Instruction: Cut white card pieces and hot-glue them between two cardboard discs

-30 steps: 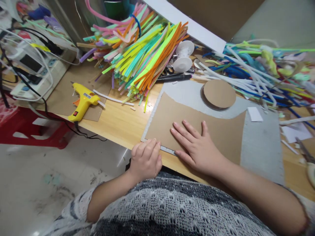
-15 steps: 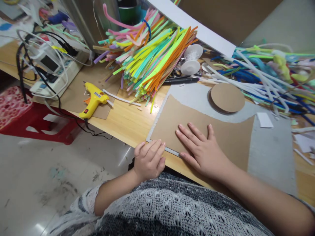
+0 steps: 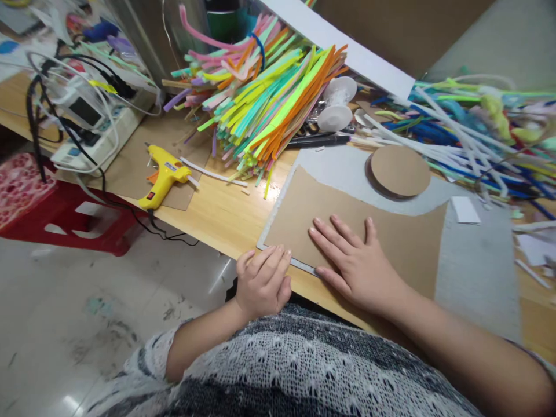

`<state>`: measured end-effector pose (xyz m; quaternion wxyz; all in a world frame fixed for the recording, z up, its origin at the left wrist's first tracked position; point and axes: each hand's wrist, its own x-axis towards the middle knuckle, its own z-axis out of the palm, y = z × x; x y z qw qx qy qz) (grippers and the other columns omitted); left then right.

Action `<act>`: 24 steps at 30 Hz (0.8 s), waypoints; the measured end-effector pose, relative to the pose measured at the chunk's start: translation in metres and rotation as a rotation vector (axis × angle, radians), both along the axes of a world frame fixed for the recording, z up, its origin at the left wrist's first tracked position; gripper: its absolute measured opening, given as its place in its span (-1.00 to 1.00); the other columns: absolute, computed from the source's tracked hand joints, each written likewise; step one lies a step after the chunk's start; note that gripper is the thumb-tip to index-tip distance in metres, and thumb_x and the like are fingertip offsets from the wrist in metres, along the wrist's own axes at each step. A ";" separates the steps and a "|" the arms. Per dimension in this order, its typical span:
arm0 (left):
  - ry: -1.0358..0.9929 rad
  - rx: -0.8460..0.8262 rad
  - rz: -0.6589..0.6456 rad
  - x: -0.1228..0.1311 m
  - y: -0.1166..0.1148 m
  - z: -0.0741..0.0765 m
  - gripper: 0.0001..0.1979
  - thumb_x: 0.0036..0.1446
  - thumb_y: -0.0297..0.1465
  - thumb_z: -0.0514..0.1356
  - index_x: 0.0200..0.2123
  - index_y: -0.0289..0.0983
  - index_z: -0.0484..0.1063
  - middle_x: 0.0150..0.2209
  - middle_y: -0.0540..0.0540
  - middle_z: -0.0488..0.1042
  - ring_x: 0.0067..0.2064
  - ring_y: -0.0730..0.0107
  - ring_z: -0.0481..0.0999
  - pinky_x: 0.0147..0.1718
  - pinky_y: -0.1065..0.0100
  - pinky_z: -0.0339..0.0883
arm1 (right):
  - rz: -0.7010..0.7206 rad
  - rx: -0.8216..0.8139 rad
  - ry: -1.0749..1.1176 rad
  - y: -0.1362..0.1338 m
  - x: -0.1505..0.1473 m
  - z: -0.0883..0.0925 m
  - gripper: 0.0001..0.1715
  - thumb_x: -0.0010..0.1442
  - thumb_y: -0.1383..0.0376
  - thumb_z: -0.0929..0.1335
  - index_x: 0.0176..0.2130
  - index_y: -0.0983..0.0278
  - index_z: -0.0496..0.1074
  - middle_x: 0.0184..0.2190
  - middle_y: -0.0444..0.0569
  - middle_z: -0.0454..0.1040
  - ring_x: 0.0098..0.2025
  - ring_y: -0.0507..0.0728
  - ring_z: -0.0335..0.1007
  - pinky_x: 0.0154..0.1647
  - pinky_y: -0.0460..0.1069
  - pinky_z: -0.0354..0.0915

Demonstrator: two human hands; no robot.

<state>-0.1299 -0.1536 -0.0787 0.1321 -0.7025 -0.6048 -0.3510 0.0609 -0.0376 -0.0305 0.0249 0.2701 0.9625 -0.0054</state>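
A sheet of brown cardboard (image 3: pixel 299 208) with a curved cut along its far side lies on a grey cutting mat (image 3: pixel 473 278). My right hand (image 3: pixel 356 260) presses flat on the cardboard, fingers spread and holding nothing. At the near left edge of the mat, my left hand (image 3: pixel 264 281) is closed, its fingers curled together over the border. Whatever it may hold is hidden under the fingers. Beyond my right hand, a round stack of cardboard discs (image 3: pixel 399 169) sits on the mat. A small folded white paper (image 3: pixel 465 209) lies to the right of the cardboard.
To the left are a yellow glue gun (image 3: pixel 163 175) and a power strip (image 3: pixel 104 139) with tangled cables. Bundled pipe cleaners (image 3: pixel 269 98) and a clear spool (image 3: pixel 337 105) stand behind; loose pipe cleaners (image 3: pixel 460 139) crowd the right. A red stool (image 3: pixel 87 214) is beside the table.
Both hands stay in place on the cardboard and mat. The whole view has shifted very slightly; no object has visibly moved.
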 end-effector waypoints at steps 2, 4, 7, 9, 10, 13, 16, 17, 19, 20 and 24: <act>0.007 -0.008 -0.021 -0.001 0.002 0.004 -0.59 0.07 -0.40 0.12 0.02 -0.32 0.39 -0.11 -0.15 0.56 -0.05 0.26 0.45 -0.07 0.20 0.17 | 0.000 -0.002 0.006 0.000 0.000 0.000 -0.32 0.33 0.00 0.07 0.34 0.09 -0.17 0.35 -0.11 -0.08 0.36 0.27 -0.15 0.25 0.47 -0.44; 0.015 -0.016 -0.042 -0.002 0.004 0.009 -0.62 0.05 -0.42 0.15 -0.02 -0.33 0.42 -0.13 -0.16 0.57 -0.07 0.26 0.46 -0.12 0.23 0.21 | -0.003 -0.008 0.012 0.001 0.000 0.000 -0.34 0.33 0.01 0.06 0.34 0.08 -0.17 0.35 -0.12 -0.08 0.36 0.27 -0.15 0.26 0.47 -0.42; 0.036 -0.041 -0.043 -0.003 0.005 0.016 -0.64 0.04 -0.43 0.16 -0.05 -0.32 0.44 -0.13 -0.17 0.57 -0.09 0.24 0.46 -0.15 0.23 0.22 | -0.007 -0.021 0.016 0.000 0.000 0.000 -0.34 0.34 0.02 0.06 0.34 0.07 -0.19 0.35 -0.12 -0.09 0.36 0.27 -0.16 0.25 0.49 -0.39; 0.082 -0.106 -0.051 -0.004 0.006 0.021 -0.64 0.07 -0.41 0.17 -0.02 -0.28 0.43 -0.13 -0.15 0.55 -0.12 0.23 0.45 -0.17 0.22 0.20 | -0.006 -0.031 0.019 0.000 -0.001 0.001 -0.33 0.33 0.01 0.06 0.34 0.08 -0.19 0.35 -0.11 -0.09 0.36 0.29 -0.16 0.24 0.51 -0.37; 0.106 -0.148 -0.052 -0.005 0.007 0.024 -0.63 0.09 -0.39 0.17 0.00 -0.22 0.43 -0.14 -0.12 0.55 -0.15 0.23 0.44 -0.19 0.22 0.18 | -0.005 -0.037 0.022 0.001 -0.002 0.001 -0.32 0.33 0.00 0.06 0.34 0.08 -0.20 0.35 -0.11 -0.10 0.36 0.30 -0.16 0.23 0.52 -0.37; 0.138 -0.262 -0.040 -0.009 0.010 0.032 -0.66 0.12 -0.33 0.18 0.00 -0.04 0.44 -0.22 -0.05 0.53 -0.24 0.24 0.39 -0.22 0.20 0.12 | 0.009 -0.063 0.030 0.004 0.001 0.003 -0.32 0.33 0.00 0.06 0.34 0.08 -0.22 0.36 -0.12 -0.12 0.37 0.29 -0.18 0.23 0.52 -0.37; 0.143 -0.334 -0.039 -0.013 0.013 0.038 -0.69 0.13 -0.29 0.18 -0.04 0.00 0.47 -0.24 -0.06 0.49 -0.24 0.22 0.36 -0.23 0.18 0.09 | 0.045 -0.110 0.020 0.008 0.018 0.003 -0.36 0.36 0.05 0.03 0.34 0.06 -0.25 0.35 -0.17 -0.12 0.37 0.20 -0.19 0.29 0.42 -0.31; 0.152 -0.353 -0.043 -0.014 0.014 0.039 -0.69 0.13 -0.28 0.17 -0.03 0.00 0.46 -0.24 -0.07 0.47 -0.24 0.21 0.36 -0.24 0.18 0.08 | 0.044 -0.118 0.015 0.010 0.027 0.003 -0.37 0.37 0.07 0.03 0.34 0.05 -0.26 0.35 -0.18 -0.11 0.38 0.17 -0.20 0.31 0.38 -0.28; 0.170 -0.375 -0.048 -0.015 0.015 0.041 -0.68 0.14 -0.28 0.16 -0.01 -0.01 0.45 -0.24 -0.09 0.46 -0.23 0.19 0.35 -0.24 0.17 0.07 | -0.004 -0.112 0.008 0.011 0.051 0.003 -0.37 0.37 0.09 0.04 0.34 0.04 -0.27 0.35 -0.20 -0.11 0.38 0.14 -0.22 0.32 0.32 -0.22; 0.179 -0.384 -0.051 -0.015 0.015 0.042 -0.68 0.15 -0.28 0.16 -0.01 -0.01 0.45 -0.24 -0.09 0.45 -0.23 0.19 0.35 -0.25 0.18 0.07 | -0.043 -0.103 0.005 0.010 0.064 0.002 -0.36 0.37 0.10 0.05 0.34 0.03 -0.27 0.35 -0.20 -0.12 0.38 0.14 -0.23 0.32 0.30 -0.19; 0.216 -0.403 -0.039 -0.012 0.017 0.047 -0.70 0.16 -0.28 0.14 -0.03 -0.02 0.46 -0.26 -0.10 0.44 -0.25 0.18 0.34 -0.27 0.18 0.06 | -0.182 -0.083 -0.006 0.006 0.108 -0.001 -0.36 0.36 0.07 0.07 0.34 0.02 -0.23 0.36 -0.17 -0.14 0.38 0.20 -0.23 0.30 0.30 -0.12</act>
